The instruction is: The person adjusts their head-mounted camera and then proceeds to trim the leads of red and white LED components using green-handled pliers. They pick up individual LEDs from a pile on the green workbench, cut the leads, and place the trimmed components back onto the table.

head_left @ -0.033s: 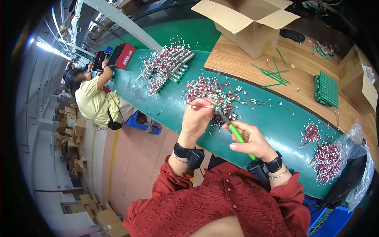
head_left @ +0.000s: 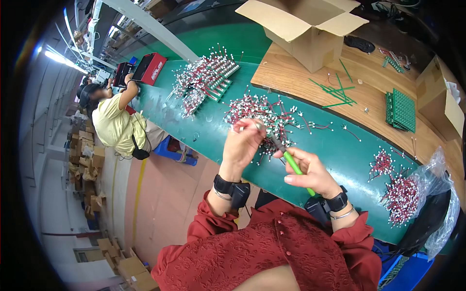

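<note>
My left hand (head_left: 240, 148) is closed in a pinch, raised over the near edge of a pile of small wired parts (head_left: 252, 104) with red leads and white ends. Between its fingertips is a small wired part (head_left: 260, 126), mostly hidden by the fingers. My right hand (head_left: 313, 172) is wrapped round green-handled pliers (head_left: 292, 163). Their dark grey jaws point up and left, close to my left fingertips. Whether the jaws touch the part I cannot tell.
Wired green boards (head_left: 213, 77) are stacked at the far left of the green table (head_left: 340, 145). A wooden board (head_left: 291, 68) bears a cardboard box (head_left: 310, 43), green strips (head_left: 337, 92) and green circuit boards (head_left: 401, 110). More wired parts (head_left: 403, 196) lie right, beside clear plastic (head_left: 437, 179). A co-worker (head_left: 119, 121) sits left.
My left fingers have turned and shifted slightly, hiding more of the small part and its red wire. The pliers have drawn back a little from my left fingertips, down and right.
</note>
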`<state>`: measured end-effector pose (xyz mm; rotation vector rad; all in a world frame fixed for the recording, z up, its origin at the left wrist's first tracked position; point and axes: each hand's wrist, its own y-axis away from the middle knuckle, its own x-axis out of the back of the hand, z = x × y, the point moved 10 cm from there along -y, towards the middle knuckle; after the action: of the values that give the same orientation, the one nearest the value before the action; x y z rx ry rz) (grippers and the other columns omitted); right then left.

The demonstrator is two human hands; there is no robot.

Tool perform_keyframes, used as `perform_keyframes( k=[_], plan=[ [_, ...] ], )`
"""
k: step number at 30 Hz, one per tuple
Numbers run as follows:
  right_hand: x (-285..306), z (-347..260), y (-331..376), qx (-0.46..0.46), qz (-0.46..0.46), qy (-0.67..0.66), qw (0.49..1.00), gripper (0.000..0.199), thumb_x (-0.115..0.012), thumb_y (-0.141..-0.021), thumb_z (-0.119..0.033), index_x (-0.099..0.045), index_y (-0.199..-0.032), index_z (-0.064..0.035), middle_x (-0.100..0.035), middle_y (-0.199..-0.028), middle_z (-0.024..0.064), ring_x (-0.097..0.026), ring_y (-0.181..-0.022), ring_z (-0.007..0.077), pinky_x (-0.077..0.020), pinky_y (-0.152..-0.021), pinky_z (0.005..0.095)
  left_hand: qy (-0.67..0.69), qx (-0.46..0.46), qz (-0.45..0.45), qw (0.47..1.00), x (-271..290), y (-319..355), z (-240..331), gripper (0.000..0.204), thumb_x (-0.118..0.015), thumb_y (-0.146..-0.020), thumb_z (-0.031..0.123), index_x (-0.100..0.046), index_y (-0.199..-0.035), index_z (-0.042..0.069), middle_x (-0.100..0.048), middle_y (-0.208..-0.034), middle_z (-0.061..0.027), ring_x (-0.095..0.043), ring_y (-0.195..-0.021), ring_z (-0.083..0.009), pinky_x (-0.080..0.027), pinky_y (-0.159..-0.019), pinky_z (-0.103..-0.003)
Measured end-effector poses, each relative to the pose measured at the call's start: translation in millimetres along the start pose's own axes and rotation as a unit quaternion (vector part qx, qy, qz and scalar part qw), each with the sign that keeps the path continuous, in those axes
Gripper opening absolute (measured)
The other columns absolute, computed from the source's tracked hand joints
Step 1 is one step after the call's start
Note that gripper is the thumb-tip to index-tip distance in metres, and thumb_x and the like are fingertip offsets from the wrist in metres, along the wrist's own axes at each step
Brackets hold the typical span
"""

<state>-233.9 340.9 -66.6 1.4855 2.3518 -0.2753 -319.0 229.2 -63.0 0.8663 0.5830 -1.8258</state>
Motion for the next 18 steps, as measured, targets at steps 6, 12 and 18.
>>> perform_keyframes(
  k=[6,12,18],
  plan=[
    [28,-25,6,-0.022,0.174,0.505,0.845,0.061,-0.069,-0.065,-0.023,-0.048,-0.120,-0.0061,-0.056,-0.089,0.0112,-0.059,-0.080,0.0280,-0.0472,-0.070,0.0383,-0.239,-0.090,0.139,0.957,21,12,33,0.012,-0.060,-0.081,-0.001,-0.059,-0.093,-0.004,-0.062,-0.094,-0.0133,-0.061,-0.082,-0.0189,-0.053,-0.077,-0.031],
    [25,-24,7,0.030,0.184,0.413,0.891,0.063,-0.070,-0.064,-0.026,-0.048,-0.120,-0.0064,-0.056,-0.085,0.0113,-0.058,-0.075,0.0266,-0.0469,-0.067,0.0367,-0.342,-0.144,0.083,0.925,2,11,36,0.012,-0.063,-0.076,-0.007,-0.063,-0.087,-0.002,-0.061,-0.097,-0.0113,-0.059,-0.085,-0.0163,-0.052,-0.075,-0.028],
    [19,-3,1,0.075,0.129,0.220,0.964,0.064,-0.073,-0.065,-0.023,-0.047,-0.119,-0.0015,-0.054,-0.082,0.0082,-0.051,-0.070,0.0174,-0.0446,-0.067,0.0299,-0.347,-0.153,0.027,0.925,-11,8,25,0.014,-0.064,-0.073,-0.009,-0.064,-0.083,0.000,-0.061,-0.093,-0.0101,-0.057,-0.087,-0.0150,-0.047,-0.076,-0.026]
  ],
)
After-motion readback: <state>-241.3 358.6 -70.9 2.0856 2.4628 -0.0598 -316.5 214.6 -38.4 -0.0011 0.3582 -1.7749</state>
